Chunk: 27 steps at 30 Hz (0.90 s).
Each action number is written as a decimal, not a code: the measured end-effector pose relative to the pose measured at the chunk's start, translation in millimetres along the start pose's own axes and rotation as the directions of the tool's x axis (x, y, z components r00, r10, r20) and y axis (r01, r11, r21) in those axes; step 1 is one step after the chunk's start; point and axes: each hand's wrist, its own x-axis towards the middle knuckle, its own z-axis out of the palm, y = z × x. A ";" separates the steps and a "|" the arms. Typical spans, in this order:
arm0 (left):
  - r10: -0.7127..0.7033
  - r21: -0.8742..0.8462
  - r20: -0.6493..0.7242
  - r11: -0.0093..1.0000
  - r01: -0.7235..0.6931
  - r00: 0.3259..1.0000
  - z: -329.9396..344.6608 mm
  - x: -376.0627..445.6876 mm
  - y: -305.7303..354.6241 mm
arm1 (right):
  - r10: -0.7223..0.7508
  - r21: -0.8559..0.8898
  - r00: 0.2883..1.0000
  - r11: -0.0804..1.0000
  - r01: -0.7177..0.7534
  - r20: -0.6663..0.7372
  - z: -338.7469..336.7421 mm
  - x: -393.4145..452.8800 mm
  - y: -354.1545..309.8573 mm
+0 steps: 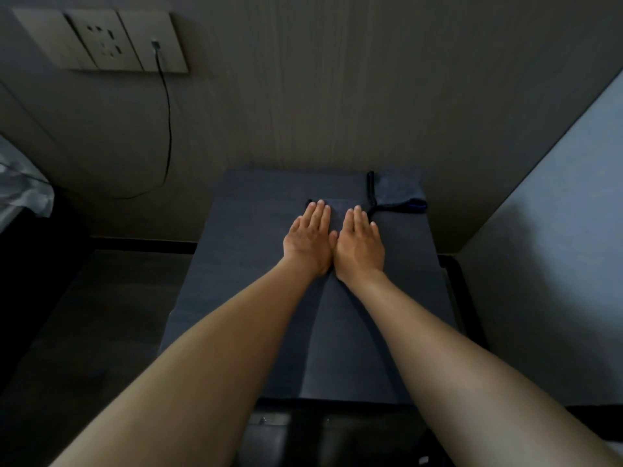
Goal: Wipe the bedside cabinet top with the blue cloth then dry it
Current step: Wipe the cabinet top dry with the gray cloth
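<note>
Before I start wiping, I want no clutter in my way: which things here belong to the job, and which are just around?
Job: cabinet top; blue cloth; left hand; right hand.
Around: wall socket panel; black cable.

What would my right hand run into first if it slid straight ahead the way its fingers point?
Probably the black cord just past the right hand, with the folded blue cloth lying right beside it at the back of the cabinet top.
</note>
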 end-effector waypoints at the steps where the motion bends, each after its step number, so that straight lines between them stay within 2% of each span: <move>1: 0.005 -0.004 -0.002 1.000 -0.005 1.000 1.0 -2.7 1.1 | 0.004 -0.002 1.000 1.000 -0.004 0.000 -0.4 -3.8 0.8; 8: 0.024 -0.015 -0.022 1.000 -0.025 0.999 3.2 2.2 -1.6 | 0.014 -0.097 1.000 0.995 -0.013 0.010 -5.3 -1.3 -1.3; 11: 0.015 -0.001 -0.009 1.000 -0.015 1.000 -0.7 16.0 -1.7 | 0.026 -0.250 1.000 0.968 -0.021 0.015 -10.8 13.8 -1.3; 14: -0.002 0.015 0.007 1.000 0.002 1.000 -5.1 34.9 -3.3 | 0.028 -0.440 0.999 0.898 -0.011 0.031 -20.4 34.6 -6.0; 16: 0.001 0.029 0.013 1.000 -0.002 1.000 -6.9 48.5 -5.0 | 0.030 -0.508 0.999 0.861 -0.008 0.035 -23.0 47.3 -8.0; 20: 0.025 0.025 0.014 0.999 -0.026 1.000 -11.3 72.6 -8.9 | 0.032 -0.537 0.999 0.843 -0.016 0.020 -24.1 69.3 -6.1; 27: 0.025 0.001 -0.022 1.000 -0.025 0.999 -13.9 109.2 -14.1 | 0.053 -0.481 0.999 0.875 -0.049 -0.006 -24.2 104.0 -5.0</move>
